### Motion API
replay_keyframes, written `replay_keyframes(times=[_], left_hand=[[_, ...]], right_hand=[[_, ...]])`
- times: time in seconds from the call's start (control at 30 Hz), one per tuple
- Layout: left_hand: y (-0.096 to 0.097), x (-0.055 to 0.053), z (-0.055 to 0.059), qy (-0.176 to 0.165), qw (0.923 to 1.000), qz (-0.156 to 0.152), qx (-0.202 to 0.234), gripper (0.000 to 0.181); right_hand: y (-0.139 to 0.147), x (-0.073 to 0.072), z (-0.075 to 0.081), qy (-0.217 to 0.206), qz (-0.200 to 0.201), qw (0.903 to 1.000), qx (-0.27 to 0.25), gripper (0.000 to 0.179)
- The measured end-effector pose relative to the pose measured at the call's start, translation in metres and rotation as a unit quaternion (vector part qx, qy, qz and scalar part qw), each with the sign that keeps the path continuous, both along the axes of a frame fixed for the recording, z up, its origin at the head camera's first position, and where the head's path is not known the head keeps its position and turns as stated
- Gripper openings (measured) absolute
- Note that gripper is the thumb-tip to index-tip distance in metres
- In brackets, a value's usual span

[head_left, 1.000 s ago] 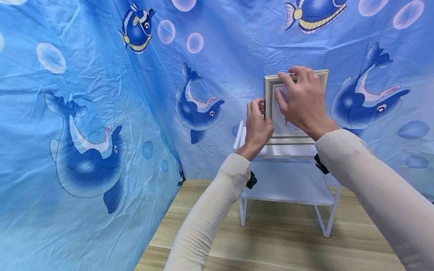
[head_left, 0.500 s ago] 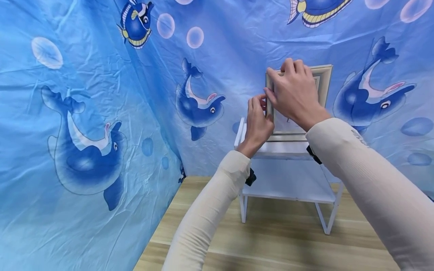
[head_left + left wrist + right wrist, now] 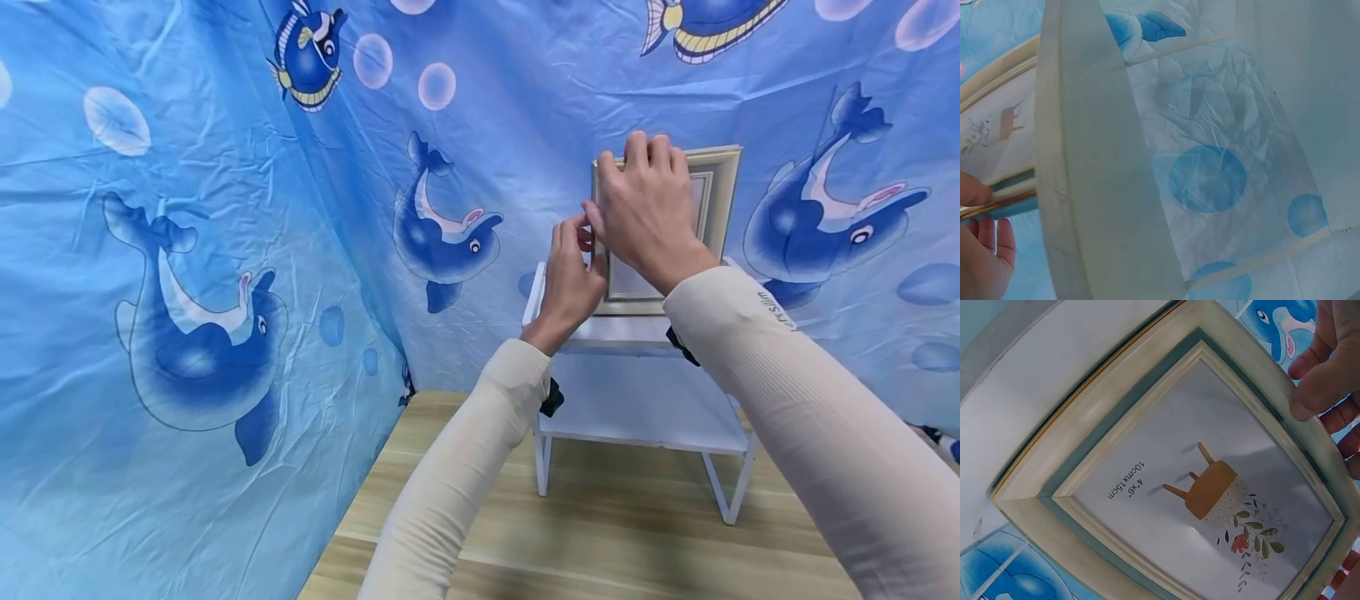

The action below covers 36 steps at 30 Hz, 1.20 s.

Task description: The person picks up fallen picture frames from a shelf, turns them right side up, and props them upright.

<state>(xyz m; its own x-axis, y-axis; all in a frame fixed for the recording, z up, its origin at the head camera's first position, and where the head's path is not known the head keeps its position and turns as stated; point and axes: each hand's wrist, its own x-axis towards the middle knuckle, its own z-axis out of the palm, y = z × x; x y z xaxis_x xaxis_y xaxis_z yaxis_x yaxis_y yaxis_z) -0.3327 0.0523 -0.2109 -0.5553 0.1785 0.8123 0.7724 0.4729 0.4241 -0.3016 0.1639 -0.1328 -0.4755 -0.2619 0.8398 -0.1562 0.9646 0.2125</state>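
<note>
An upright cream picture frame (image 3: 723, 179) with a green inner band stands on the white table. Its print (image 3: 1210, 494) shows a flowering plant in a legged pot, with size lettering. My left hand (image 3: 567, 287) grips the frame's left edge; in the left wrist view its thumb (image 3: 971, 189) lies over the front and its fingers (image 3: 985, 240) are behind. My right hand (image 3: 648, 204) is at the upper left of the frame, fingers curled over the top edge, thumb at the left edge close to the left hand's fingertips. It hides much of the print in the head view.
The white two-tier table (image 3: 637, 400) stands on a wood-look floor (image 3: 600, 533). A blue curtain (image 3: 525, 125) with dolphins, fish and bubbles hangs behind the table and along the left side.
My right hand has slid left along the frame's top edge, and its thumb has gone from over the print to the left edge. The left hand keeps its grip.
</note>
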Motion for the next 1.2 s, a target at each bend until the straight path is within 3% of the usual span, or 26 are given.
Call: replay_keyframes(times=[0.13,0.27,0.37,0.6,0.87,1.2], left_hand=[[-0.004,-0.003,-0.003,-0.003,0.9995,-0.021,0.024,0.034],[-0.006,-0.005,-0.004,-0.040,0.9970,-0.040,0.052,0.027],[-0.006,-0.006,-0.006,-0.073,0.9952,-0.033,0.056,0.029],[-0.007,-0.010,-0.013,-0.117,0.9932,0.005,-0.003,0.032],[-0.004,-0.014,-0.013,-0.142,0.9865,0.009,-0.082,0.031],[-0.007,-0.020,-0.010,-0.149,0.9861,0.002,-0.073,0.031]], right_hand=[[0.000,0.000,-0.001,0.002,-0.006,1.0000,0.006,0.054],[-0.001,0.000,-0.001,0.011,-0.006,0.9999,0.003,0.053],[-0.002,0.000,-0.001,0.012,-0.004,0.9999,-0.005,0.052],[-0.003,0.001,-0.001,-0.001,-0.004,0.9998,-0.018,0.052],[-0.001,0.003,-0.002,0.004,0.002,0.9998,-0.019,0.047],[0.003,0.000,-0.002,0.000,0.020,0.9997,-0.017,0.047]])
